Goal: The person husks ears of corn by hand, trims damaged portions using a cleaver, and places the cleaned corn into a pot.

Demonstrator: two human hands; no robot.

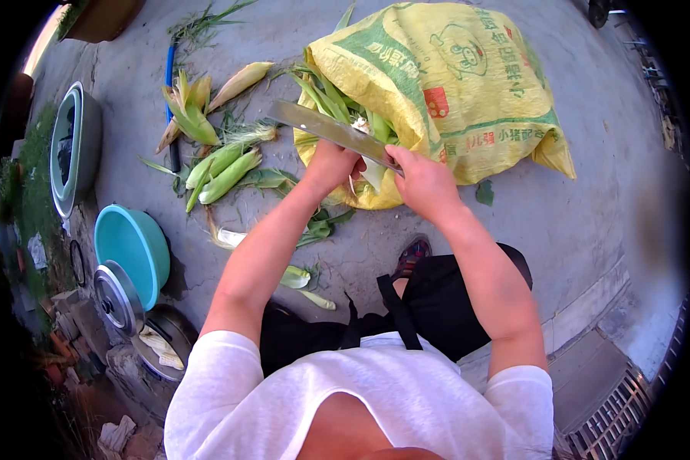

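My right hand [428, 182] is closed round the handle end of a broad cleaver [330, 129]. Its blade slants up to the left, across the top of my left hand [334, 167]. The fingers of that left hand are curled, partly hidden under the blade, on an ear of corn [372, 175] of which only a pale green part shows between my hands. Just beyond lies the mouth of a yellow woven sack [483, 84], with green husks [330, 96] inside it.
Left on the concrete lie green ears of corn [228, 175], loose husks [192, 111] and a blue hose [169, 73]. A turquoise basin [155, 249], a metal lid [119, 297] and a grey-green tub [90, 146] stand farther left. A metal grate [613, 414] is at the lower right.
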